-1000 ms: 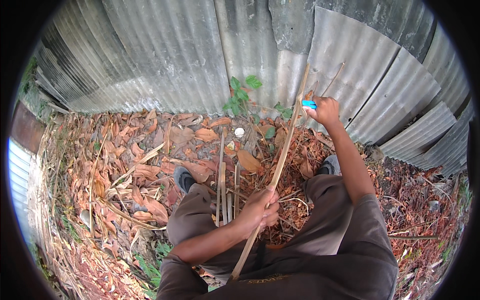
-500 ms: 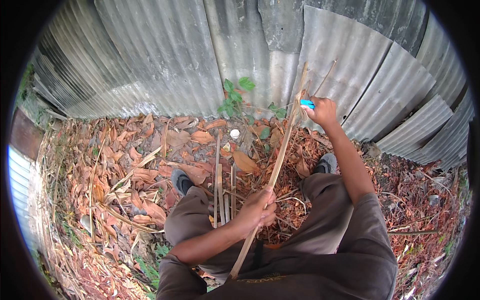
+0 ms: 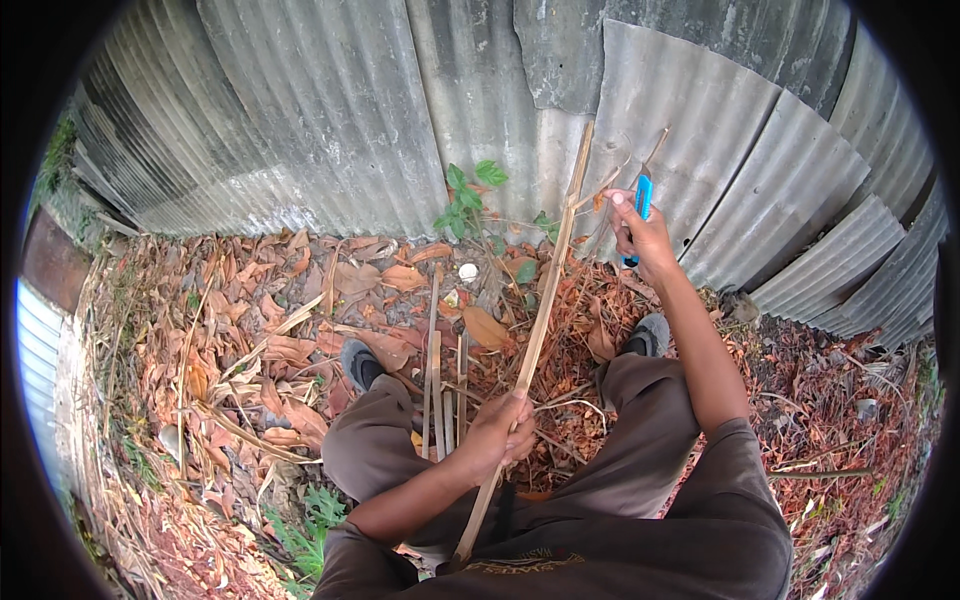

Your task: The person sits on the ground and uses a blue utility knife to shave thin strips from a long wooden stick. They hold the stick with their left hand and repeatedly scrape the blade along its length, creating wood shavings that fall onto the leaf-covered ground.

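Note:
My left hand point(image 3: 497, 432) is wrapped round the lower part of a long, pale wooden strip point(image 3: 545, 310). The strip slants from my waist up toward the metal fence, and a thin shaving point(image 3: 597, 187) curls off its side near the upper end. Just right of that shaving, my right hand point(image 3: 642, 232) grips a blue box cutter point(image 3: 643, 197), its blade end pointing up. Thumb and forefinger reach toward the shaving; whether they pinch it I cannot tell. Several shorter wooden strips point(image 3: 436, 375) stand or lean between my legs, left of my left hand.
A fence of corrugated metal sheets point(image 3: 320, 120) runs across the far side. Dry brown leaves point(image 3: 290, 350) and reddish litter cover the ground. A small green plant point(image 3: 465, 198) grows at the fence foot, with a round white object point(image 3: 468, 272) nearby. A thin stick point(image 3: 820, 473) lies at right.
My right hand has moved slightly off the long strip, and the box cutter has turned from lying sideways against it to pointing upward. The strip's upper end has shifted a little left.

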A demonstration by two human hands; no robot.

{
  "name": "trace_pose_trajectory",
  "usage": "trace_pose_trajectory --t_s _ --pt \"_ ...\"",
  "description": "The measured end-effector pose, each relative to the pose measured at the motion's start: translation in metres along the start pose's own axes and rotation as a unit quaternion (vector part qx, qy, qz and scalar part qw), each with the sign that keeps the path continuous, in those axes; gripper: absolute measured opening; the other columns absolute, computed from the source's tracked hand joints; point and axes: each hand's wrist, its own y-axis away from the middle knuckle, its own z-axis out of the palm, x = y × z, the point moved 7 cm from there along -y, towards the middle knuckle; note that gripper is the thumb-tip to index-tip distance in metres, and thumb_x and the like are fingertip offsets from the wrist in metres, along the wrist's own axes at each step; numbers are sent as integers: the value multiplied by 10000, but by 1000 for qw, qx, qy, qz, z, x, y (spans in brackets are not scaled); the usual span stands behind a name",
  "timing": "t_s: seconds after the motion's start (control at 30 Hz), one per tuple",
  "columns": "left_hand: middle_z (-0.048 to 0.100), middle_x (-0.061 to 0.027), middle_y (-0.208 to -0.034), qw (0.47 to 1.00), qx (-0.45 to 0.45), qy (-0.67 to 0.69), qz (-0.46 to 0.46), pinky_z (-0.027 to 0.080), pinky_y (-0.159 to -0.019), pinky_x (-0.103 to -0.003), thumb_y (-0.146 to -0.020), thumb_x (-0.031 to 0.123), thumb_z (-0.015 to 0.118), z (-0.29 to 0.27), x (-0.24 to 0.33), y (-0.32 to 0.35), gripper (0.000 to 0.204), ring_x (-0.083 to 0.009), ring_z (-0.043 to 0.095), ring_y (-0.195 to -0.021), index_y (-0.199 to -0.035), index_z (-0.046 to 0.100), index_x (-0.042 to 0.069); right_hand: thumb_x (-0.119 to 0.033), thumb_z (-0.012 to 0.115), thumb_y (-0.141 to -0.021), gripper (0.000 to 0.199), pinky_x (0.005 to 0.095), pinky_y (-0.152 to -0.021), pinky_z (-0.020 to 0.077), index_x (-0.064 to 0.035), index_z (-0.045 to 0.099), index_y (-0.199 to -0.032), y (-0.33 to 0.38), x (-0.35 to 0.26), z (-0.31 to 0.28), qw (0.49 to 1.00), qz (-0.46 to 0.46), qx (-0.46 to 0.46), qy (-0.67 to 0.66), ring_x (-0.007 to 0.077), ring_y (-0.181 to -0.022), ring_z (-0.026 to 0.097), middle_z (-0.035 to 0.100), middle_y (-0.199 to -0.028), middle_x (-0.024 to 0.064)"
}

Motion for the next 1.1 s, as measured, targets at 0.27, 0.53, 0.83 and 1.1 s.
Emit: trace_pose_trajectory --t_s 0.27,0.53,0.83,1.1 --pt "293 37 -515 1000 -10 -5 -19 254 -407 -244 -1045 397 295 17 -16 -3 363 -90 252 -371 -808 369 132 -263 506 -985 239 257 -405 275 -57 564 -879 -3 24 14 976 87 29 -195 78 -401 327 472 -634 -5" --pt "296 39 -488 999 46 11 -4 251 -429 -246 -1040 399 319 1 -12 4 372 -86 252 -360 -799 395 125 -202 503 -955 253 265 -382 243 -117 462 -722 -30 37 -50 937 169 10 -304 85 -360 264 334 -530 -38" --pt "337 29 -558 987 70 -110 89 311 -443 -218 -1045 362 333 -6 37 0 327 -78 322 -425 -902 446 91 -443 643 -833 456 457 -768 493 -30 662 -1025 -16 30 -79 828 29 36 558 373 -865 655 673 -844 208" --pt "384 34 -624 953 91 -244 153 369 -494 -205 -1042 312 369 -8 105 -42 309 -61 375 -514 -1098 519 47 -412 682 -811 384 443 -654 492 -43 679 -919 18 -13 20 879 -84 -63 466 373 -686 641 626 -655 181"
